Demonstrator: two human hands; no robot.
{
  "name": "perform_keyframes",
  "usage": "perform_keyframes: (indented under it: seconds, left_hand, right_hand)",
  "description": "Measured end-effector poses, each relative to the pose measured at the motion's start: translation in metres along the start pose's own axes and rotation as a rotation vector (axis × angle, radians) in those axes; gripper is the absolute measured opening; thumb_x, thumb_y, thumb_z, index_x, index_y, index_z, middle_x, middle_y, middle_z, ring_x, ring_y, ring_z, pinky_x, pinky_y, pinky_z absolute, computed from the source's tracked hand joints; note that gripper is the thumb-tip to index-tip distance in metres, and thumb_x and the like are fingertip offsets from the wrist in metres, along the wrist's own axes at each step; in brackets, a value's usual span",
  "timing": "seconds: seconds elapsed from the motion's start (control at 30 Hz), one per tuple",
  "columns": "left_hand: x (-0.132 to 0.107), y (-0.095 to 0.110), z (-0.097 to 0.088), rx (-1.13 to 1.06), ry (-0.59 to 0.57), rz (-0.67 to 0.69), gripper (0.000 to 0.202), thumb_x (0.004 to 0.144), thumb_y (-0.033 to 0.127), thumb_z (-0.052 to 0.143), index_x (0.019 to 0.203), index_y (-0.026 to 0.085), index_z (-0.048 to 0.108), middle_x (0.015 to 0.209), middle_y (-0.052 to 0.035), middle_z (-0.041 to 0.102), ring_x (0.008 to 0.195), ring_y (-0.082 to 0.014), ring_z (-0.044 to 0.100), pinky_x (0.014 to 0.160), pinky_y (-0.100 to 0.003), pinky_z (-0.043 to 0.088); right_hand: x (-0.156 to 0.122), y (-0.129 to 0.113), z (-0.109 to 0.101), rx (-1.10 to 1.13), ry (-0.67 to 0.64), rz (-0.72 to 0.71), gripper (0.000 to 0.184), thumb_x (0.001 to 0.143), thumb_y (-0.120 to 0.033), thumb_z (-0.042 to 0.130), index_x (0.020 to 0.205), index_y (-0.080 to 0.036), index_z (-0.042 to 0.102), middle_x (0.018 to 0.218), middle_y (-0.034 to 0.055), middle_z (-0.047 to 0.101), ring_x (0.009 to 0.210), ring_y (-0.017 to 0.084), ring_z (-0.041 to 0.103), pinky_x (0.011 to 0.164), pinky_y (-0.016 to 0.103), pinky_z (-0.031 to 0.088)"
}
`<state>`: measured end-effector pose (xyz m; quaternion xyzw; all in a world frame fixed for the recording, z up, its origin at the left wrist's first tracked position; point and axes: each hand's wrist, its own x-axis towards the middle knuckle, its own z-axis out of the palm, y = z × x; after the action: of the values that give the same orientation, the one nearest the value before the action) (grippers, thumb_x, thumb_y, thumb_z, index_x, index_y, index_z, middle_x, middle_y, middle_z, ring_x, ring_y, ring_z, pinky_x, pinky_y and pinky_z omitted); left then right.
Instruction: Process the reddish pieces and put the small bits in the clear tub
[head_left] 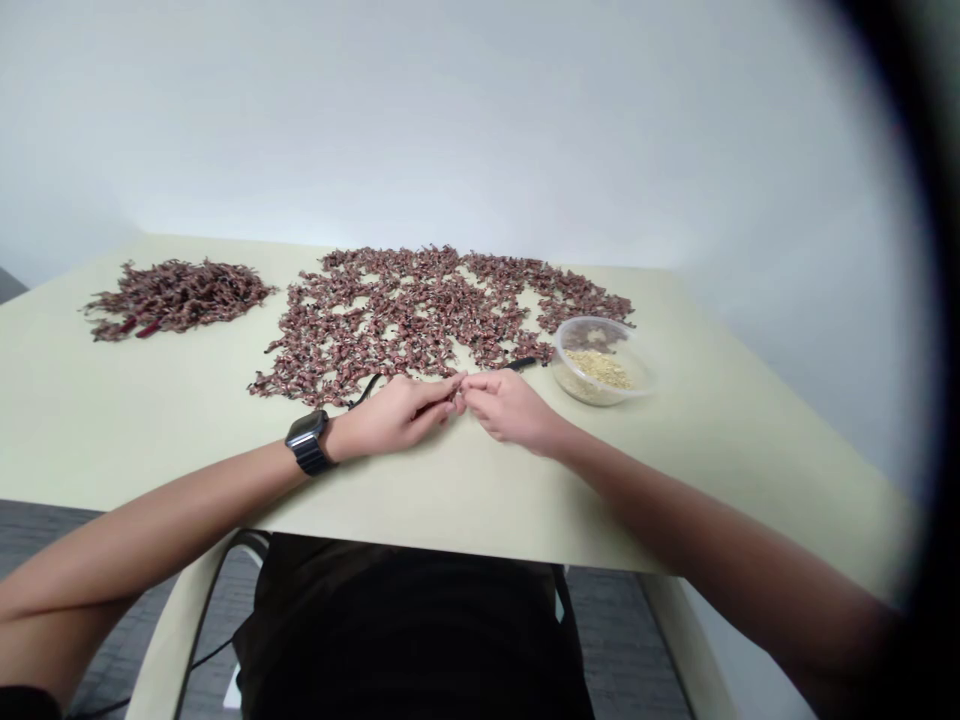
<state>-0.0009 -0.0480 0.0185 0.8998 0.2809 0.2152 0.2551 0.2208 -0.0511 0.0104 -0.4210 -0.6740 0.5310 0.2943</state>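
My left hand [409, 412], with a dark watch [308, 440] on its wrist, rests low over the table with thumb and fingers pinched together. Its fingertips meet those of my right hand [514, 410], which is closed in a pinch too. Whatever sits between them is tiny and mostly hidden. Just beyond the hands spreads a wide layer of small reddish-brown pieces with thin, wiry ends [405, 320]. A black thin-handled object [522, 363] lies behind my right hand. Behind my left wrist a black strip or cord [365, 391] shows.
A clear plastic bowl [600, 393] holding small yellowish bits [600, 368] stands right of my right hand. Farther left is a heaped pile of similar brown pieces [184, 295], with dark red items [148, 329] at its front. The pale table [465, 500] meets a wall behind.
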Motion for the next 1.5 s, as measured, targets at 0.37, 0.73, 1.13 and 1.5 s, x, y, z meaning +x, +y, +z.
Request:
perform_keyframes:
  seconds: [0.37,0.73,1.13,1.5]
  left_hand:
    - [0.003,0.002,-0.003,-0.242,-0.027,-0.199,0.035,0.103,0.040,0.048,0.089,0.015,0.068,0.067,0.0008,0.057,0.056,-0.0084,0.046,0.055,-0.019,0.035]
    - [0.003,0.004,-0.005,-0.347,-0.096,-0.224,0.040,0.104,0.045,0.045,0.090,0.014,0.066,0.065,0.0012,0.054,0.054,-0.0083,0.044,0.051,-0.019,0.034]
    - [0.002,0.003,-0.005,0.019,0.094,-0.099,0.034,0.100,0.029,0.049,0.120,0.012,0.069,0.078,-0.0021,0.069,0.057,-0.0076,0.052,0.063,-0.020,0.042]
    - [0.005,-0.026,-0.006,-0.171,0.366,-0.307,0.027,0.097,0.039,0.056,0.104,0.015,0.067,0.068,-0.0004,0.061,0.055,-0.0104,0.049,0.052,-0.021,0.036]
  right_hand:
    - [0.000,0.003,-0.002,-0.513,0.063,-0.340,0.025,0.099,-0.026,0.046,0.078,-0.018,0.057,0.070,0.0006,0.057,0.061,0.012,0.045,0.061,0.026,0.031]
    - [0.000,0.010,0.001,-0.669,0.094,-0.399,0.025,0.097,-0.024,0.048,0.074,-0.018,0.054,0.067,0.0000,0.055,0.058,0.011,0.044,0.059,0.027,0.028]
    - [0.003,-0.006,-0.004,0.281,-0.065,0.183,0.019,0.091,-0.033,0.053,0.076,-0.021,0.054,0.055,-0.0088,0.026,0.047,0.010,0.015,0.043,0.026,0.012]
    - [-0.009,-0.004,-0.038,-1.320,0.274,0.009,0.052,0.096,-0.055,0.053,0.062,-0.016,0.060,0.063,0.0144,0.061,0.056,0.021,0.055,0.056,0.034,0.033]
